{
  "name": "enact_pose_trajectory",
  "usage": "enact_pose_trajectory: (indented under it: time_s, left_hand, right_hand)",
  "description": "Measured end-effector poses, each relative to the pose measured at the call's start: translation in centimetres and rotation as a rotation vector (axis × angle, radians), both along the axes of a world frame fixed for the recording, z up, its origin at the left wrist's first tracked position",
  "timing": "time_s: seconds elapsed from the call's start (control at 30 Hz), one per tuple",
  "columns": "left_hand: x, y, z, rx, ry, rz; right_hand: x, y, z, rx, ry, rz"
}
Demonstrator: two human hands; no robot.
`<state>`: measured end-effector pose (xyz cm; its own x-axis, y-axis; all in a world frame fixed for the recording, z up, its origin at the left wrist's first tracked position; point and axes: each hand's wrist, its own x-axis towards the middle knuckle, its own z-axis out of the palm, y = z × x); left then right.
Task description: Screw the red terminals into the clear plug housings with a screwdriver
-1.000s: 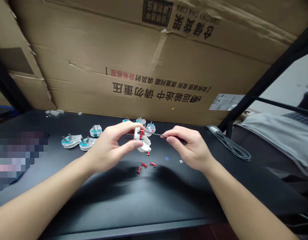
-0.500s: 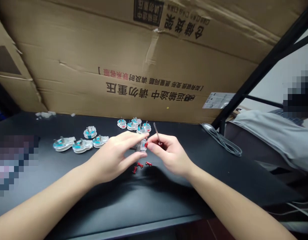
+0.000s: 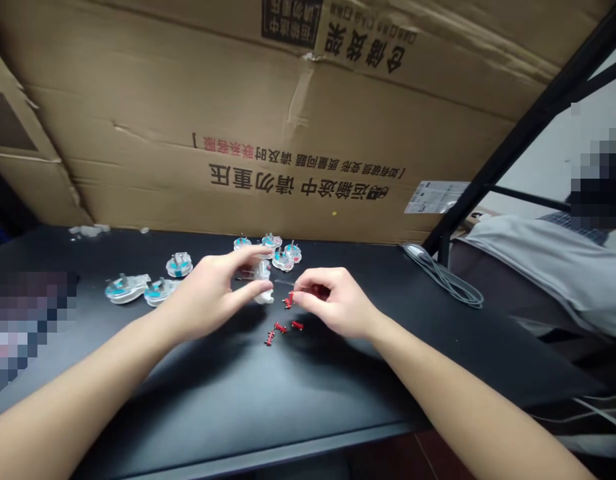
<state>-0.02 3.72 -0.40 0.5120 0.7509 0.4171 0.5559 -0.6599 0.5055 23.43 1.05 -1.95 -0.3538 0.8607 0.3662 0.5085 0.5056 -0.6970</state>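
My left hand (image 3: 221,287) is closed around a clear plastic plug (image 3: 263,277), thumb below and fingers above; its far part is hidden by the fingers. To its right, my right hand (image 3: 338,300) pinches a small red part (image 3: 289,300) between thumb and forefinger. A thin metal rod (image 3: 285,283) also sticks out of the right hand, pointing left towards the plug; its other end is hidden. Plug and red part are apart. Just below, several similar red pieces (image 3: 281,327) with metal ends lie on the black table (image 3: 268,400).
Clear plugs with blue inside stand prongs up at the left (image 3: 125,290) and behind my hands (image 3: 283,259). Small white bits (image 3: 91,231) lie at the back left. A coiled grey cable (image 3: 445,280) rests at the right by a black frame post. Cardboard (image 3: 163,87) walls the back.
My left hand has moved left with the plug, away from the right hand. The metal rod has swung from nearly upright to nearly level. The red part now shows more fully, clear of the plug.
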Motion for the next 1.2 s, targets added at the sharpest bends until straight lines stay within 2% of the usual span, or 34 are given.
enact_pose_trajectory:
  time_s: [0.1, 0.2, 0.33, 0.47, 0.67, 0.8, 0.97, 1.1, 1.2]
  left_hand:
    - [-1.3, 1.9, -0.4, -0.053, 0.141, 0.095]
    - [-2.3, 3.6, -1.2, -0.018, 0.404, 0.08]
    - [-2.9, 4.7, -1.8, 0.006, 0.475, 0.062]
    - [-3.4, 5.2, -1.9, 0.024, 0.535, 0.134]
    - [-2.6, 7.6, -1.2, 0.09, 0.548, 0.236]
    - [-0.8, 10.5, -0.2, 0.093, 0.545, 0.186]
    - [0.4, 13.3, 0.7, -0.035, 0.623, 0.054]
    - [-0.3, 12.8, 1.9, -0.038, 0.61, 0.11]
    - [-1.0, 9.9, 2.8, 0.034, 0.517, 0.161]
  right_hand:
    - [0.5, 1.0, -0.6, -0.019, -0.212, -0.023]
    - [0.9, 1.8, -1.1, -0.034, -0.21, -0.052]
    - [1.3, 2.2, -1.2, -0.037, -0.188, -0.09]
    - [1.6, 2.4, -1.1, -0.027, -0.183, -0.116]
    - [1.8, 2.5, -1.1, -0.027, -0.199, -0.151]
    - [1.7, 2.4, -0.9, -0.031, -0.217, -0.145]
    - [1.7, 2.2, -0.8, -0.014, -0.225, -0.128]
    - [1.7, 2.1, -0.7, 0.019, -0.212, -0.122]
    - [1.5, 1.7, -0.5, 0.07, -0.175, -0.121]
